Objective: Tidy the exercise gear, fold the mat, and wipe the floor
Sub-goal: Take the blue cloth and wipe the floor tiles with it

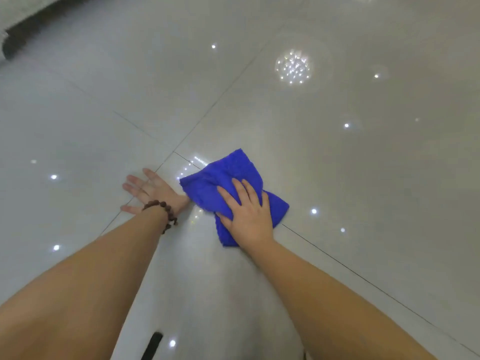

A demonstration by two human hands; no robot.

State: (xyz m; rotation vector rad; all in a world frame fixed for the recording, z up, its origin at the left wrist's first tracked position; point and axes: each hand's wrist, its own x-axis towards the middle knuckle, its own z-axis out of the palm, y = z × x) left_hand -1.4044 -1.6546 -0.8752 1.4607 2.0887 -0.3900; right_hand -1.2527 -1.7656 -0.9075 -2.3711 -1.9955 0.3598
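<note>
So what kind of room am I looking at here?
Probably an indoor living space, such as a home. The floor is large glossy pale tiles mirroring ceiling spotlights and a cluster light fitting, and the edge of a pale rug or upholstered piece shows at top left, too blurred to name.

cloth flat on floor, near centre, lying over tile joint. right hand on top of cloth, toward its near side, fingers spread and pointing away. left hand flat on floor just left of cloth, wrist almost touching cloth edge. bead bracelet on left wrist. both forearms reach in from near edge. rug edge far left, well apart from hands.
</note>
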